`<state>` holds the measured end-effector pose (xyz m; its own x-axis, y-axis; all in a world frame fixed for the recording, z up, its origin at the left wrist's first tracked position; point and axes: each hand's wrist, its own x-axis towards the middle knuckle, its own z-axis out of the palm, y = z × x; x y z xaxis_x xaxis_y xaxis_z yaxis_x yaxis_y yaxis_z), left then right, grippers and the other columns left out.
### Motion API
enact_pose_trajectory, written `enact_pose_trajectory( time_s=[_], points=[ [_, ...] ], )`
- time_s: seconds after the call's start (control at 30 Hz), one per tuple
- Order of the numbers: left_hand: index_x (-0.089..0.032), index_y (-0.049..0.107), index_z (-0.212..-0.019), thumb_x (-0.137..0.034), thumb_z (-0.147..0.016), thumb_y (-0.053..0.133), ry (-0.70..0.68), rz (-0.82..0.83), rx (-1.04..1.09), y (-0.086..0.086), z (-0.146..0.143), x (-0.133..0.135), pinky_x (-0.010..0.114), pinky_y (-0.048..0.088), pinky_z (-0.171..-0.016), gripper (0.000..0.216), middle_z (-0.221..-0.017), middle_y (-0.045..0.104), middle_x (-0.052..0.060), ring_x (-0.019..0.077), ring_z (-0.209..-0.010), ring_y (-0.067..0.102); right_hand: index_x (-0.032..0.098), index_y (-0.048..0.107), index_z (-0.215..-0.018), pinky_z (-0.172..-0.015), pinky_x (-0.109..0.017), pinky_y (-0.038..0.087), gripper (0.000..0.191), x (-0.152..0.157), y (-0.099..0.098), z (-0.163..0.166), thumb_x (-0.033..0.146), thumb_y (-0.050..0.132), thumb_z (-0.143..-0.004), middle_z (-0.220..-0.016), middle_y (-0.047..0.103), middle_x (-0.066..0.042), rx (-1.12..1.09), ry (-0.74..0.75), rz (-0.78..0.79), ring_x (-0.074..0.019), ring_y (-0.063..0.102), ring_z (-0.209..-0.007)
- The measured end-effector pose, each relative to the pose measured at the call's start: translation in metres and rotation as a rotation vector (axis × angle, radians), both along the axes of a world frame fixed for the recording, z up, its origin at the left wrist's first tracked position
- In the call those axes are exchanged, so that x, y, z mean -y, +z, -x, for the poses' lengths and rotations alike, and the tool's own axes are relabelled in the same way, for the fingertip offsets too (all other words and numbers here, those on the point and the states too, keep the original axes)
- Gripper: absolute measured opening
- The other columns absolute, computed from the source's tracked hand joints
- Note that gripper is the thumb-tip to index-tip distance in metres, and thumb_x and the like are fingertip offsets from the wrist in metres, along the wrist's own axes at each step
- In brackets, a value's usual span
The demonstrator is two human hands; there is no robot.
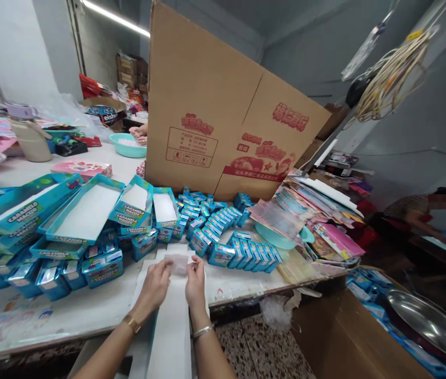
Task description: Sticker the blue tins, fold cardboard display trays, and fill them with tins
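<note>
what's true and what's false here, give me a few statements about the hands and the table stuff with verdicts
1. The left hand and right hand both pinch one small pale piece. True.
2. The hands are above a long white sheet. True.
3. The cardboard carton lies flat on the floor. False: it stands upright on the table, behind the small boxes.
4. The small boxes are red. False: they are blue.
5. The open trays at the left are packed full. False: their white insides show bare.
</note>
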<state>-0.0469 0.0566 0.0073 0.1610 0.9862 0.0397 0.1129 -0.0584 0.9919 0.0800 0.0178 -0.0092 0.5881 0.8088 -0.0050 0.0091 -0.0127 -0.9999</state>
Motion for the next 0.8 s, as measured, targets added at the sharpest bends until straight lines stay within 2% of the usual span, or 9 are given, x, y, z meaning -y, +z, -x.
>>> enact_pose_trajectory(
  time_s=[0.1, 0.13, 0.2, 0.3, 0.4, 0.47, 0.57, 0.7, 0.8],
  points=[
    [-0.017, 0.051, -0.135, -0.052, -0.081, 0.052, 0.095, 0.009, 0.044, -0.015, -0.003, -0.004, 0.049, 0.04, -0.105, 0.064, -0.132, 0.057, 0.015, 0.0298, -0.119, 0.054, 0.018, 0.052, -0.115, -0.093, -0.036, 0.046, 0.043, -0.005, -0.002, -0.001, 0.046, 0.032, -0.089, -0.113, 0.06, -0.014, 0.158, 0.039, 0.062, -0.0233, 0.058, -0.107],
    [-0.016, 0.049, -0.137, -0.054, -0.083, 0.05, 0.101, 0.017, 0.062, -0.017, -0.003, -0.006, 0.048, 0.041, -0.106, 0.066, -0.136, 0.055, 0.016, 0.0293, -0.122, 0.054, 0.018, 0.056, -0.108, -0.091, -0.035, 0.047, 0.045, -0.005, -0.001, -0.003, 0.046, 0.026, -0.092, -0.11, 0.063, -0.014, 0.208, 0.082, 0.085, -0.0231, 0.06, -0.105],
    [-0.015, 0.059, -0.128, -0.057, -0.083, 0.049, 0.052, 0.032, 0.094, -0.019, 0.0, -0.01, 0.046, 0.04, -0.108, 0.062, -0.134, 0.059, 0.016, 0.0298, -0.124, 0.055, 0.018, 0.06, -0.091, -0.086, -0.034, 0.048, 0.05, -0.004, 0.003, -0.008, 0.047, 0.019, -0.096, -0.098, 0.067, -0.012, 0.279, 0.167, 0.118, -0.0225, 0.062, -0.097],
    [-0.015, 0.07, -0.113, -0.062, -0.081, 0.052, -0.065, 0.05, 0.137, -0.018, 0.003, -0.014, 0.044, 0.037, -0.112, 0.06, -0.128, 0.067, 0.015, 0.0305, -0.126, 0.056, 0.019, 0.058, -0.074, -0.078, -0.031, 0.048, 0.037, -0.003, 0.014, -0.018, 0.047, 0.04, -0.093, -0.079, 0.066, -0.007, 0.406, 0.288, 0.16, -0.0208, 0.062, -0.082],
    [-0.014, 0.071, -0.116, -0.065, -0.079, 0.054, -0.129, 0.072, 0.161, -0.016, 0.005, -0.017, 0.046, 0.036, -0.114, 0.064, -0.131, 0.066, 0.015, 0.0313, -0.128, 0.055, 0.02, 0.062, -0.078, -0.078, -0.029, 0.044, 0.012, -0.009, 0.029, -0.027, 0.03, 0.068, -0.076, -0.083, 0.067, -0.003, 0.579, 0.452, 0.189, -0.0197, 0.061, -0.082],
    [-0.014, 0.07, -0.117, -0.066, -0.078, 0.056, -0.158, 0.076, 0.164, -0.015, 0.005, -0.017, 0.046, 0.036, -0.114, 0.066, -0.132, 0.065, 0.015, 0.0311, -0.129, 0.055, 0.022, 0.066, -0.09, -0.078, -0.028, 0.043, 0.028, -0.02, 0.037, -0.03, 0.021, 0.076, -0.064, -0.088, 0.069, -0.001, 0.673, 0.56, 0.212, -0.0197, 0.062, -0.084],
    [-0.014, 0.068, -0.121, -0.069, -0.075, 0.057, -0.161, 0.07, 0.153, -0.013, 0.002, -0.016, 0.045, 0.033, -0.116, 0.072, -0.138, 0.061, 0.015, 0.0306, -0.133, 0.051, 0.023, 0.069, -0.099, -0.07, -0.027, 0.044, 0.043, -0.044, 0.043, -0.03, 0.018, 0.079, -0.058, -0.082, 0.07, 0.0, 0.761, 0.67, 0.271, -0.0195, 0.064, -0.077],
    [-0.013, 0.065, -0.125, -0.069, -0.077, 0.056, -0.142, 0.074, 0.126, -0.011, -0.001, -0.01, 0.045, 0.028, -0.119, 0.075, -0.143, 0.056, 0.016, 0.0307, -0.137, 0.046, 0.016, 0.071, -0.094, -0.058, -0.024, 0.044, 0.022, -0.063, 0.042, -0.03, 0.025, 0.07, -0.074, -0.079, 0.072, -0.003, 0.842, 0.693, 0.317, -0.017, 0.064, -0.066],
    [-0.012, 0.059, -0.132, -0.066, -0.082, 0.052, -0.133, 0.08, 0.124, -0.012, -0.002, -0.008, 0.042, 0.028, -0.118, 0.074, -0.146, 0.053, 0.017, 0.0286, -0.138, 0.046, 0.018, 0.072, -0.088, -0.056, -0.023, 0.045, 0.015, -0.058, 0.04, -0.031, 0.02, 0.068, -0.074, -0.074, 0.072, 0.0, 0.929, 0.754, 0.288, -0.0155, 0.064, -0.062]
  ],
)
